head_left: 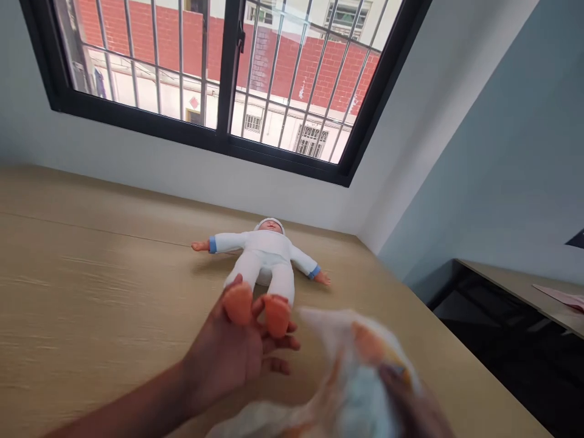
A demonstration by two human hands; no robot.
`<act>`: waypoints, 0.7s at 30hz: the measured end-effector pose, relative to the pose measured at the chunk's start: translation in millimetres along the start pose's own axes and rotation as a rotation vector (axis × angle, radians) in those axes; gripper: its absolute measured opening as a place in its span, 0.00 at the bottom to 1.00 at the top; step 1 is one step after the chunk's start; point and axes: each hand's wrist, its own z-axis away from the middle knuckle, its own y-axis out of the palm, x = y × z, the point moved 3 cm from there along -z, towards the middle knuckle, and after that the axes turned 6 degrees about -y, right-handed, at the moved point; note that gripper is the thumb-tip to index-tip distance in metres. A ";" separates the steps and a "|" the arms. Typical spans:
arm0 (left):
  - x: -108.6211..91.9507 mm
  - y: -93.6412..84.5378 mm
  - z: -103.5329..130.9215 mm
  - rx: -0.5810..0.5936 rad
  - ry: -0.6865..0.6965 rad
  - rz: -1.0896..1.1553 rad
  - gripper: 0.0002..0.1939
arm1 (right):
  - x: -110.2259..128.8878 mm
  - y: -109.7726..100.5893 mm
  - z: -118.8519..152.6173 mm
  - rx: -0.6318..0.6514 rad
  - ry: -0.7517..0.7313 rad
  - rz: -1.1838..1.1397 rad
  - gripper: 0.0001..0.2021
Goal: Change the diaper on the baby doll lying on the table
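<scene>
A baby doll (269, 244) in a white suit with blue cuffs lies on its back on the table, its arms spread and its head toward the window wall. My left hand (230, 350) holds the doll by its ankles, fingers behind them, with the two orange-pink soles facing me. Lower right, my right hand (410, 395) grips what looks like a white diaper (360, 389) with orange and yellow print. Motion smears this hand and the diaper, whose loose part hangs toward the bottom edge.
The wood-grain table (114, 304) runs up to the wall below a dark-framed window (223, 73) with metal bars. At the right, past the table's edge, stands a second desk (511, 283) with a dark underside and a pink item (559, 296) on top.
</scene>
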 end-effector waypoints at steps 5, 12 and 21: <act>-52.6 37.9 -12.9 0.014 -0.015 -0.240 0.33 | 83.8 -75.0 -20.4 -0.411 -0.045 0.061 0.23; -96.5 58.0 -29.7 0.133 0.052 -0.348 0.30 | 179.5 -88.8 7.3 -0.886 -0.515 1.065 0.26; -114.2 49.9 -22.3 0.259 0.030 -0.325 0.24 | 14.3 96.3 -42.7 0.353 -0.439 1.254 0.35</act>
